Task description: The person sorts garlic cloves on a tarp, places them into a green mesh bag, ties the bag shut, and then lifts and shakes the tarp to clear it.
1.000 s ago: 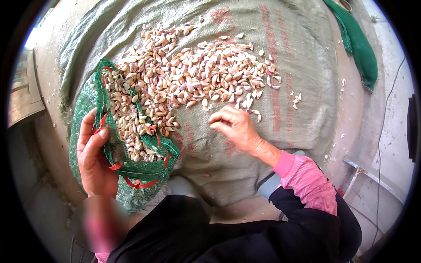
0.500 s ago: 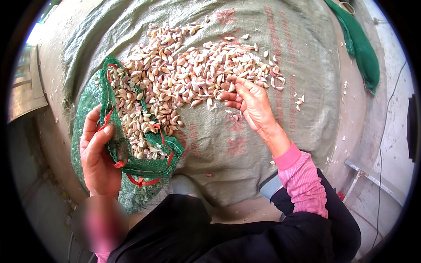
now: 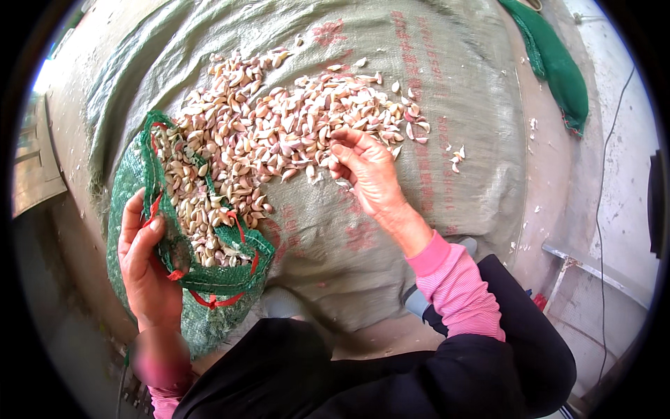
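The thumb and fingertips of the right hand [image 3: 373,178] are drawn close together at the near edge of the heaped garlic cloves [image 3: 279,122]; whether a clove sits between them I cannot tell, since the fingers hide the spot. The left hand [image 3: 148,269] grips the rim of a green mesh bag [image 3: 223,281], thumb on the near side, with a red cord [image 3: 218,302] threaded along the edge. The bag lies on its side, mouth toward the heap, and cloves fill its opening and run on into the pile outside. Under it all spreads a greenish woven sheet [image 3: 481,153] (creased, with faded red print), where a few cloves lie apart to the right. Farther out are a second green bag [image 3: 564,80] at upper right, a dark cable [image 3: 601,209] and a metal bar [image 3: 600,272].
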Action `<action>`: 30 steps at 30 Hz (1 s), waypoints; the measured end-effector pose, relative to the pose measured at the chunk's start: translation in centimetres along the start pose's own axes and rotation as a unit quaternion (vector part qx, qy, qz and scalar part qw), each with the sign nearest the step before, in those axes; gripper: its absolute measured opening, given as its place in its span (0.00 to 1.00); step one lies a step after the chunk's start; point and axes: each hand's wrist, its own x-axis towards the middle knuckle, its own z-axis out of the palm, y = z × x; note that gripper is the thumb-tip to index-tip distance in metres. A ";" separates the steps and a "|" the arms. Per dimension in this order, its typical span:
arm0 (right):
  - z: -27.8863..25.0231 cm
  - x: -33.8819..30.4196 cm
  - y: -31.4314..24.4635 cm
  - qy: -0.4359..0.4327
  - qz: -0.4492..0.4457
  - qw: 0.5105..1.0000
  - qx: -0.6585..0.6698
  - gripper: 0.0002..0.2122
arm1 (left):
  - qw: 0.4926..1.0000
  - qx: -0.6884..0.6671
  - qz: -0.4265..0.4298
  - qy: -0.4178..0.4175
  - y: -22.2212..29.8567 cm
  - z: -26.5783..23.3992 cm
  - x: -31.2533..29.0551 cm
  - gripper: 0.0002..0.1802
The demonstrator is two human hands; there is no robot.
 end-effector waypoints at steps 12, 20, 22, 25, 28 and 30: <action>11.5 6.9 -4.6 -0.055 -0.293 0.955 0.007 0.13 | 1.000 0.010 -0.016 -0.003 -1.0 0.1 0.4 0.23; 2.4 4.3 -3.6 0.150 -0.478 0.784 -0.367 0.24 | 0.998 -0.027 -0.050 -0.016 -0.8 0.7 0.0 0.24; -5.9 3.1 -2.6 0.304 -0.420 0.632 -0.576 0.25 | 0.998 -0.039 -0.049 -0.003 -0.9 1.5 -0.7 0.24; -8.7 4.2 -1.6 0.320 -0.374 0.596 -0.635 0.30 | 0.996 -0.067 -0.054 -0.012 -1.1 1.3 -0.4 0.24; -4.7 6.9 -0.1 0.242 -0.368 0.554 -0.706 0.31 | 0.997 -0.060 -0.049 -0.011 -1.2 1.4 -0.4 0.24; -1.4 7.3 0.3 0.223 -0.396 0.593 -0.665 0.28 | 0.997 -0.058 -0.046 -0.017 -1.3 1.8 -0.3 0.25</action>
